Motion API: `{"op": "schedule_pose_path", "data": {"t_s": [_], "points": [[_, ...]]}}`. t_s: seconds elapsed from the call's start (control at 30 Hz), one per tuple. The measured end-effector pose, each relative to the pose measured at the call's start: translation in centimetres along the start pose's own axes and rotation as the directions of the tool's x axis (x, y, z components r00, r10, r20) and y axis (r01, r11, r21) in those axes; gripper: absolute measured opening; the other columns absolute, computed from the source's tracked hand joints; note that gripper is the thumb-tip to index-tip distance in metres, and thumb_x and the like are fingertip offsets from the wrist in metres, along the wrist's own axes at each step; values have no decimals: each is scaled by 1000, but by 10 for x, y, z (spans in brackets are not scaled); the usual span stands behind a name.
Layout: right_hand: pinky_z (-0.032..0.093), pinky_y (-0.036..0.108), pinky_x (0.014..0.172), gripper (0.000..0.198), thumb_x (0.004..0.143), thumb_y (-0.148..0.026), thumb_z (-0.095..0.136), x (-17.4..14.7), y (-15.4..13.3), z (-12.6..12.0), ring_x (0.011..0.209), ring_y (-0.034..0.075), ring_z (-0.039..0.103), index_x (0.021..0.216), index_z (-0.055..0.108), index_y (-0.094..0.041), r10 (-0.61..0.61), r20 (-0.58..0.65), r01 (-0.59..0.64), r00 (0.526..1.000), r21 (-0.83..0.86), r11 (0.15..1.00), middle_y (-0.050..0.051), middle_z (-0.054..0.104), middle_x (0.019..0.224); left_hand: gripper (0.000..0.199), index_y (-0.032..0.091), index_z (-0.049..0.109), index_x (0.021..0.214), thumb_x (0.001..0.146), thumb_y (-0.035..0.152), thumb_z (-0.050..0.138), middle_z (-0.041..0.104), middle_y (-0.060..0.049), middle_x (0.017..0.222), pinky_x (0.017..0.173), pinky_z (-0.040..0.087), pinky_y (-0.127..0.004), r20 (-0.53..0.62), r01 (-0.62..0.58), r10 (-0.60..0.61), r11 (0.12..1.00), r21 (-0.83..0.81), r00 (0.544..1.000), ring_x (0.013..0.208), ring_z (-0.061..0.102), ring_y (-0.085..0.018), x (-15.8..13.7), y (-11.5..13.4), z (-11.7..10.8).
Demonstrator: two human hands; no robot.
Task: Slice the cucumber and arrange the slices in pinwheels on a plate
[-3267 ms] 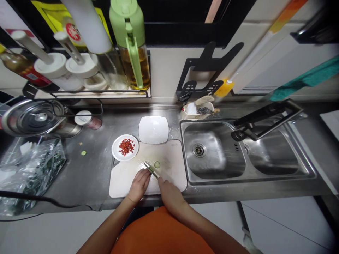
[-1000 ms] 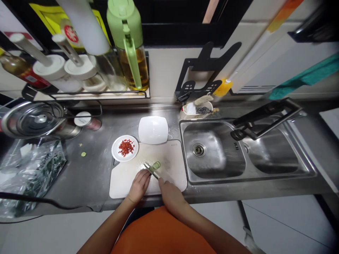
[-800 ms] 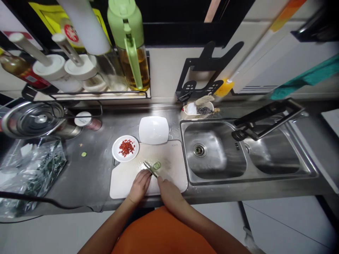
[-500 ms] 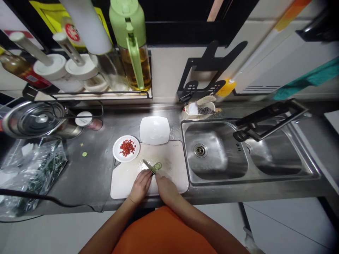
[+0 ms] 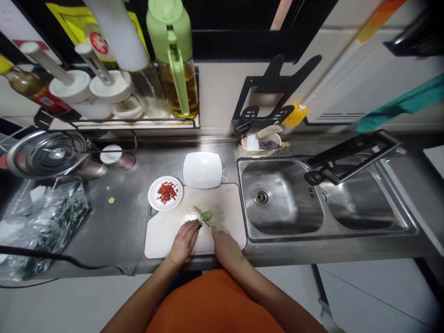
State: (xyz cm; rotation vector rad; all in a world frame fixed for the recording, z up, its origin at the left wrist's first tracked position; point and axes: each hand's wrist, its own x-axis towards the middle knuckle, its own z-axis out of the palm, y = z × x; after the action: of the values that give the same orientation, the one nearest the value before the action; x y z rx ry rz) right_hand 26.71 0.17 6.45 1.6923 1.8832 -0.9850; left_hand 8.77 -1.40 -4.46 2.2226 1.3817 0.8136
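Green cucumber (image 5: pixel 199 223) juts from the left grip (image 5: pixel 183 241) pinching it; right grip (image 5: pixel 227 247) clasps a knife (image 5: pixel 198 213).

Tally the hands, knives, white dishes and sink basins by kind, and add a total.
Hands: 2 (left hand, right hand)
Knives: 1 (knife)
White dishes: 2 (round dish, squarish dish)
Sink basins: 2 (near basin, far basin)
Total: 7

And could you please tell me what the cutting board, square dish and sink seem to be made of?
Cutting board: probably plastic, pale and fairly matte, no wood grain. Square dish: glossy white with highlights; ceramic or melamine, unclear. Sink: likely satin stainless steel, given grey metallic reflections.
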Motion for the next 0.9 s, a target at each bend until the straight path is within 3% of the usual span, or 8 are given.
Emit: {"op": "schedule_pose_path", "data": {"t_s": [0.33, 0.9], "points": [[47, 31, 72, 40, 87, -2, 26, -27, -3, -5, 91, 24, 64, 120, 46, -15, -33, 52, 34, 998, -22, 999, 14, 64, 99, 23, 16, 59, 110, 91, 21, 46, 64, -9, 105, 95, 51, -39, 1, 12, -12, 1000, 13, 1000, 104, 59, -19, 2, 4, -3], [48, 30, 73, 42, 84, 0, 30, -24, -2, -2, 93, 24, 64, 120, 46, -15, -44, 50, 46, 998, -36, 998, 14, 65, 99, 23, 16, 58, 110, 90, 18, 47, 64, -9, 103, 95, 50, -40, 0, -15, 15, 1000, 13, 1000, 104, 59, -19, 3, 3, -2]]}}
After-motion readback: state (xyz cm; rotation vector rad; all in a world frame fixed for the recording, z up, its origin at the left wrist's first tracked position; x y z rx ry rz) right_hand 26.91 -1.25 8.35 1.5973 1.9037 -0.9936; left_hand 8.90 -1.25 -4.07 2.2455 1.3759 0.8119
